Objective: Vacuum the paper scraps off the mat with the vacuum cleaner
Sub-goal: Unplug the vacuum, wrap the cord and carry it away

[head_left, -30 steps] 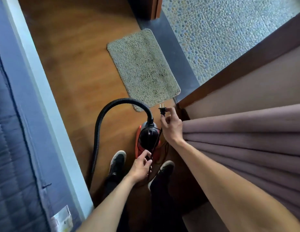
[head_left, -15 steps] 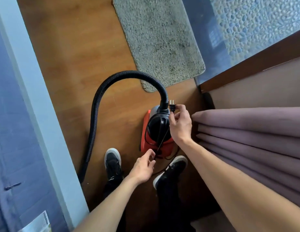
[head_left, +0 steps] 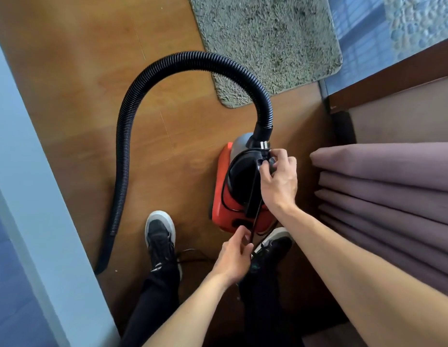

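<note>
A small red and black vacuum cleaner stands on the wooden floor in front of my feet. Its black ribbed hose arcs up from the top and runs down to the left. My right hand pinches the power plug above the vacuum's top. My left hand pinches the black cord, which runs taut between the two hands. The grey-green shaggy mat lies just beyond the vacuum. I see no paper scraps on it.
Folded mauve curtain fabric hangs at the right. A pale blue bed frame edge runs along the left. A dark wooden sill and pebble flooring lie at the top right. My two black shoes stand below the vacuum.
The camera has moved down and closer to the vacuum. My right hand has brought the plug down over the vacuum's top, and my left hand has taken the cord between its fingers.
</note>
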A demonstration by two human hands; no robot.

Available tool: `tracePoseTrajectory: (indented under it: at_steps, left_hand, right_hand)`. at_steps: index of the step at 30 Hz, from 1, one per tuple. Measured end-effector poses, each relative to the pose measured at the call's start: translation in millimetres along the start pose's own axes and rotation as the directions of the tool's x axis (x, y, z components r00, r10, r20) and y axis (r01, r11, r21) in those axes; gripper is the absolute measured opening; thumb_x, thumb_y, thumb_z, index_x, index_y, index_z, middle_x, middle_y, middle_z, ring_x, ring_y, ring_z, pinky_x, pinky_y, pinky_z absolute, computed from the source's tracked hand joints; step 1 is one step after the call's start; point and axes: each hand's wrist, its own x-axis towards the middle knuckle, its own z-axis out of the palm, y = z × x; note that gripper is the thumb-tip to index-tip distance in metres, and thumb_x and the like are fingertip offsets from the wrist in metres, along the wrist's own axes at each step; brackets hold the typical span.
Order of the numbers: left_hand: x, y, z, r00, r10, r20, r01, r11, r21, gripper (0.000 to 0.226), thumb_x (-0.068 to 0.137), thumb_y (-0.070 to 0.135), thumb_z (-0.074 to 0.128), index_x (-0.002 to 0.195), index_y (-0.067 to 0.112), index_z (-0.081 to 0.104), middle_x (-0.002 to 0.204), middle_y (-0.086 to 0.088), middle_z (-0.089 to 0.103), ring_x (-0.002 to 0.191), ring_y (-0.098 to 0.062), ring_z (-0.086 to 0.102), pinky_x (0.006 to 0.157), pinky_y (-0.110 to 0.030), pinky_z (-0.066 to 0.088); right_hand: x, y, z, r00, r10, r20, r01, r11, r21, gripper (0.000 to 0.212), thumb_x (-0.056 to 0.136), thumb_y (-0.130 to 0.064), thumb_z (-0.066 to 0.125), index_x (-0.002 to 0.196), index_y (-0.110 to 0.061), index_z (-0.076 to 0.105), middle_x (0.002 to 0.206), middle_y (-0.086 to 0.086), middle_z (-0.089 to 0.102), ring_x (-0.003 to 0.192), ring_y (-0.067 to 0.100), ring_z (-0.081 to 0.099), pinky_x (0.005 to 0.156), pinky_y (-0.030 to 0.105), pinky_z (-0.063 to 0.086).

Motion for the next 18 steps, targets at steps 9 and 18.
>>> tracePoseTrajectory:
  at_steps: [9, 18]
  left_hand:
    - [10.1, 0.2, -14.6, 0.998, 0.003, 0.068, -0.007, 0.999, 0.047, 0.011, 0.095, 0.030, 0.059, 0.101, 0.024, 0.051, 0.082, 0.008, 0.059, 0.075, -0.008, 0.057, 0.070, -0.028, 0.048]
    - [29.4, -35.7, -133.4, 0.960, -0.090, -0.266, 0.110, 0.992, 0.059, 0.020, 0.087, 0.029, 0.066, 0.100, 0.027, 0.050, 0.098, 0.002, 0.057, 0.092, -0.015, 0.058, 0.079, -0.026, 0.045]
  right_hand:
    - [-10.8, -5.6, 30.3, 0.989, 0.141, -0.046, -0.130, 0.974, 0.187, 0.025, 0.102, -0.032, 0.041, 0.125, -0.024, 0.047, 0.108, -0.003, 0.046, 0.078, 0.003, 0.045, 0.079, 0.028, 0.034]
    - [-10.6, -18.6, 55.7, 0.935, 0.288, -0.208, -0.241, 0.945, 0.223, 0.027, 0.100, -0.035, 0.041, 0.124, -0.023, 0.046, 0.115, 0.003, 0.050, 0.083, 0.020, 0.049, 0.084, 0.038, 0.042]
